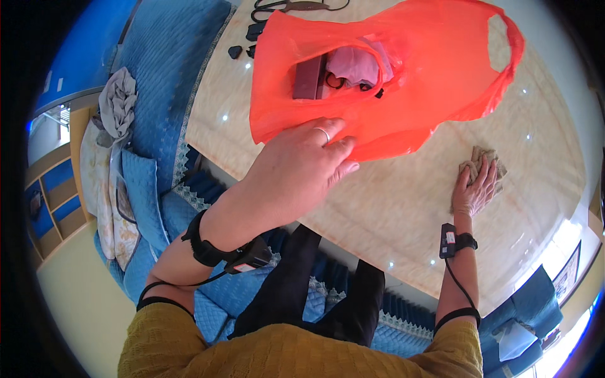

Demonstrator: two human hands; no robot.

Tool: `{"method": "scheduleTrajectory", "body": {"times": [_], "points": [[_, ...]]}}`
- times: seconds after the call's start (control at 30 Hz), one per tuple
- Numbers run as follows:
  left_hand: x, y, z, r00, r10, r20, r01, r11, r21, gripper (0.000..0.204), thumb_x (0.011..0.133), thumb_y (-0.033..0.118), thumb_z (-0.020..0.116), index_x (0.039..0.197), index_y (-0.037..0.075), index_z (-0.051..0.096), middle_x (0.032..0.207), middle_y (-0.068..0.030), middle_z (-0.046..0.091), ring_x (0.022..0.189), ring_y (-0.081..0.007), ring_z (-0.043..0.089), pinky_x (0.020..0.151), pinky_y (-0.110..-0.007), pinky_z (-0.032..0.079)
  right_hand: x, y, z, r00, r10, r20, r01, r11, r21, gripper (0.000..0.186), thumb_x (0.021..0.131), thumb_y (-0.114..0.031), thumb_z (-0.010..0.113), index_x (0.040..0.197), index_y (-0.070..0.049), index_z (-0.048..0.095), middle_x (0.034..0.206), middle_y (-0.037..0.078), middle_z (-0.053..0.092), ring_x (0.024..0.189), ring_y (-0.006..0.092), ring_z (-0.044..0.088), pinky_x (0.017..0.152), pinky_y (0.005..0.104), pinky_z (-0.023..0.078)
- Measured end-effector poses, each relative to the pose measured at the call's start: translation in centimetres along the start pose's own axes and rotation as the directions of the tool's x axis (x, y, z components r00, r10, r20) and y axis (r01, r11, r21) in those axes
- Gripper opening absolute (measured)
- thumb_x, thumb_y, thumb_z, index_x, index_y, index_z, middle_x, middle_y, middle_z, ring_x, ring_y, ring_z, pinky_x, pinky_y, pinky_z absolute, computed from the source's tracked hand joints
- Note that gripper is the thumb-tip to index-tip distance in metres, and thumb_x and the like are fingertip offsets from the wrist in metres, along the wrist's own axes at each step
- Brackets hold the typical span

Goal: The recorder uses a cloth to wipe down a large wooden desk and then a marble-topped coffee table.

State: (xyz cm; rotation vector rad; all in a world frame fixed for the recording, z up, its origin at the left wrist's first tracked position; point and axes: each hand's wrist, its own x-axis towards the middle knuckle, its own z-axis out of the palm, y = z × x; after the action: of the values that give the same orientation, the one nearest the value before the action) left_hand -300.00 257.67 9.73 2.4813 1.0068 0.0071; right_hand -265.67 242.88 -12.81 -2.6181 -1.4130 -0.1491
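Head view: red plastic bag [435,75] at 12 to 1 o'clock on the table [378,214]; your left hand [309,151] grips its near edge. At 3 o'clock, your right hand [476,189], fingers extended, presses a beige cloth [500,171].

You wear a mustard-yellow top [302,353] with textured fabric, and trousers [274,283] which seem black, although the shadow makes me not fully sure. Your left hand [296,160] has one silver ring [322,133]. Each wrist carries a black strap [467,241] and labelled black box [447,240]; a black cable [462,285] reaches a dark elbow band [457,316].
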Motion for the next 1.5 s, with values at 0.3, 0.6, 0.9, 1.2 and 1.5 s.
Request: {"method": "scheduleTrajectory", "body": {"times": [0.3,0.6,0.9,1.2,1.5], "points": [[6.3,-3.6,3.6,0.977,-0.146,-0.153,0.087,0.936,-0.341,0.037,0.093,0.017,0.055,0.125,0.000,0.055,0.132,-0.0264,0.049,0.121,-0.0375,0.050,0.094,-0.042,0.046,0.1,-0.4,-0.5,0.999,0.024,0.031,-0.025,1.000,0.018,0.059,0.088,-0.042,0.055,0.142,-0.023,0.042,0.152,0.005,0.032,0.140,0.0253,0.028,0.113,0.0451,0.021],[14.0,-9.7,11.2,0.892,-0.416,-0.174,0.303,0.839,-0.452,0.037,0.074,0.001,0.065,0.109,-0.006,0.058,0.099,-0.0257,0.061,0.092,-0.0415,0.059,0.074,-0.042,0.051,0.0,-0.3,-1.2,1.000,0.005,0.024,-0.005,1.000,0.002,0.057,0.089,-0.041,0.054,0.142,-0.022,0.041,0.151,0.006,0.033,0.139,0.0264,0.030,0.112,0.0459,0.022],[11.2,-7.2,6.8,0.893,-0.219,-0.394,0.190,0.975,-0.110,0.027,0.075,0.005,0.064,0.101,0.004,0.059,0.092,-0.0213,0.065,0.084,-0.0379,0.063,0.069,-0.046,0.052,0.0,-0.2,-0.8,1.000,-0.004,0.007,0.004,1.000,0.014,0.059,0.087,-0.041,0.056,0.141,-0.022,0.041,0.151,0.005,0.034,0.139,0.0258,0.030,0.112,0.0458,0.022],[8.2,-6.6,-1.2,0.770,-0.315,-0.555,0.337,0.939,-0.065,0.034,0.082,0.004,0.057,0.115,0.011,0.065,0.090,-0.0156,0.069,0.076,-0.0295,0.067,0.068,-0.037,0.053,0.1,-0.5,-0.7,1.000,-0.017,-0.003,0.017,0.998,0.057,0.058,0.088,-0.037,0.057,0.141,-0.022,0.041,0.151,0.004,0.034,0.139,0.0246,0.030,0.112,0.0456,0.022],[6.1,-4.3,4.2,0.938,-0.246,-0.244,0.224,0.968,-0.112,0.029,0.081,0.001,0.055,0.106,0.007,0.068,0.084,-0.0179,0.066,0.077,-0.0351,0.064,0.069,-0.044,0.051,0.0,0.0,-0.3,1.000,-0.024,-0.004,0.024,0.999,0.023,0.057,0.090,-0.040,0.053,0.143,-0.022,0.040,0.151,0.004,0.033,0.139,0.0250,0.031,0.112,0.0464,0.022]]}}
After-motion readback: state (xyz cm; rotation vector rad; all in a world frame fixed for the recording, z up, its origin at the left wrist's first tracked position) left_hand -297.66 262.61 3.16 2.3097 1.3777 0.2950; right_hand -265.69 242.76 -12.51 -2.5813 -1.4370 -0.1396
